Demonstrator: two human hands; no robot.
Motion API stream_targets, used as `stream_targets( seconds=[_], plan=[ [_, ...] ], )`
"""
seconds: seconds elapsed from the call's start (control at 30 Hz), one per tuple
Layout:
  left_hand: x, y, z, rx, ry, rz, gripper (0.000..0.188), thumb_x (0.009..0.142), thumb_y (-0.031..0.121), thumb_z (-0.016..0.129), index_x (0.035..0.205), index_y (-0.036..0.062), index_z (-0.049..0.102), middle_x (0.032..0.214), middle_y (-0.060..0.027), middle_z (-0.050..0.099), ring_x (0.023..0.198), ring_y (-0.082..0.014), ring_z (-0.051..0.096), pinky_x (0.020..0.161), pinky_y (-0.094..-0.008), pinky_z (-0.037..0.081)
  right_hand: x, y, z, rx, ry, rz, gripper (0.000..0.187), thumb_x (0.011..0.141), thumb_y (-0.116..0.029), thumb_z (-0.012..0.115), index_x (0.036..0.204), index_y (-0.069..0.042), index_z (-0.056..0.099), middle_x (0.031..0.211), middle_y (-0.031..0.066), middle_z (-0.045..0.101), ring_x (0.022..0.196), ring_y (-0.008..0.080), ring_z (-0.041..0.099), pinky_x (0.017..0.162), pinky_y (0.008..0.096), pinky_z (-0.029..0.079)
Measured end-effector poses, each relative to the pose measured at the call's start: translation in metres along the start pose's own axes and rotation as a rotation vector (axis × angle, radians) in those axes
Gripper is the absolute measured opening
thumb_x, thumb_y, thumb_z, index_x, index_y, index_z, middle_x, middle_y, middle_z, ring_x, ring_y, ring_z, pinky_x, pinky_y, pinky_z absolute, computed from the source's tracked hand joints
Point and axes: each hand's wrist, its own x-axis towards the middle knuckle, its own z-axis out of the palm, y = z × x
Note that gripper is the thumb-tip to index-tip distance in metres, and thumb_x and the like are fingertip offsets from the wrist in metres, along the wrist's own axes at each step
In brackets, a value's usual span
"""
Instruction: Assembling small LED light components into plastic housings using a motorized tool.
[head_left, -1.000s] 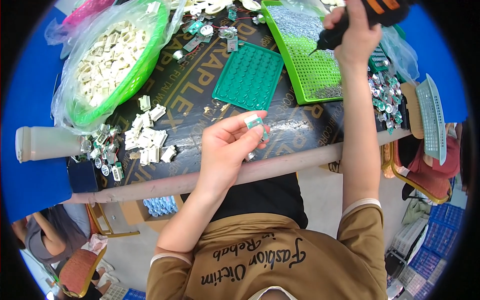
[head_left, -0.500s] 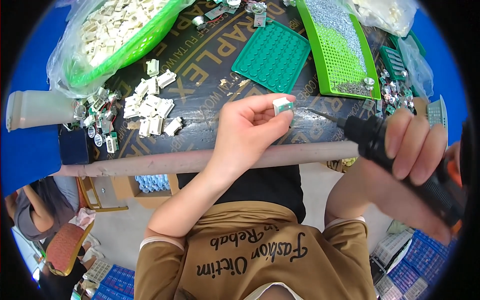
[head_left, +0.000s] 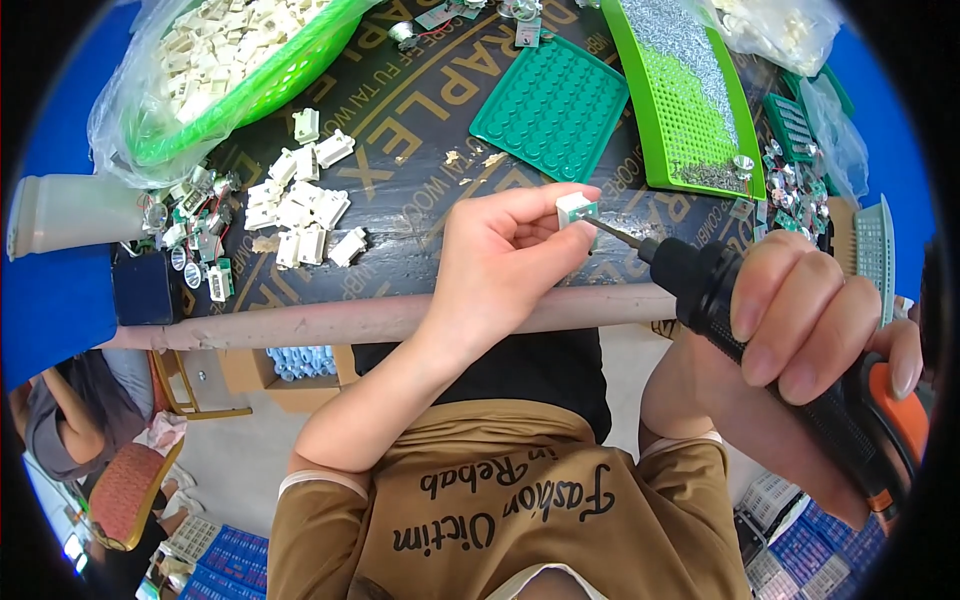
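Between thumb and forefinger of my left hand [head_left: 505, 250] is a small white plastic housing [head_left: 571, 207] with a green circuit board on its right side. My right hand [head_left: 800, 315] wraps round a black electric screwdriver [head_left: 705, 285], with an orange-handled tool [head_left: 895, 420] also against that hand. The screwdriver's thin bit points left, its tip at the board side of the housing; whether a screw sits there is too small to tell. Loose white housings [head_left: 310, 205] lie in a pile left of my left hand.
A green basket [head_left: 290, 85] of white housings stands far left, near a frosted cup [head_left: 75, 215] and wired parts [head_left: 200, 225]. A green dimpled tray [head_left: 550, 105] lies beyond my hands. Right of it, a lime tray [head_left: 690, 130] holds screws. A person sits at lower left.
My right hand has brought the screwdriver leftward, so its bit now reaches the white housing. My left hand has shifted slightly right, still pinching the housing.
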Motion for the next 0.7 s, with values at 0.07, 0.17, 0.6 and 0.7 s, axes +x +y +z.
stream_targets(
  seconds=[0.07, 0.17, 0.6, 0.7],
  plan=[
    [0.000, 0.002, 0.000, 0.006, -0.001, -0.010, 0.026, 0.080, 0.003, 0.058, 0.106, -0.0013, 0.059, 0.086, -0.0054, 0.064, 0.071, -0.0074, 0.058, 0.058, -0.0174, 0.044, 0.000, 0.000, 0.000, -0.001, -0.001, 0.003, 0.067, 0.062, -0.067, 0.064, 0.102, -0.015, 0.049, 0.069, -0.0020, 0.050, 0.054, 0.0087, 0.049, 0.052, 0.0232, 0.038],
    [0.000, 0.003, 0.001, 0.008, 0.005, -0.014, 0.026, 0.080, 0.004, 0.059, 0.106, -0.0006, 0.059, 0.085, -0.0047, 0.064, 0.070, -0.0069, 0.058, 0.055, -0.0164, 0.043, 0.001, 0.001, 0.000, 0.000, -0.003, 0.006, 0.067, 0.062, -0.067, 0.064, 0.102, -0.016, 0.049, 0.069, -0.0018, 0.050, 0.054, 0.0089, 0.048, 0.052, 0.0235, 0.038],
    [0.000, -0.003, 0.002, 0.008, 0.040, 0.046, 0.026, 0.079, -0.001, 0.059, 0.104, -0.0027, 0.060, 0.084, -0.0051, 0.064, 0.069, -0.0058, 0.056, 0.060, -0.0184, 0.045, -0.001, 0.014, 0.007, 0.024, -0.012, -0.110, 0.070, 0.062, -0.069, 0.061, 0.106, -0.015, 0.049, 0.070, -0.0009, 0.050, 0.054, 0.0107, 0.049, 0.052, 0.0242, 0.039],
    [-0.001, -0.004, 0.002, 0.005, 0.064, 0.055, 0.025, 0.078, -0.004, 0.057, 0.104, -0.0036, 0.060, 0.086, -0.0062, 0.064, 0.071, -0.0059, 0.056, 0.062, -0.0194, 0.046, 0.000, 0.018, 0.008, 0.061, -0.053, -0.140, 0.072, 0.063, -0.070, 0.060, 0.107, -0.014, 0.049, 0.071, -0.0004, 0.050, 0.054, 0.0115, 0.050, 0.052, 0.0243, 0.040]
  ],
)
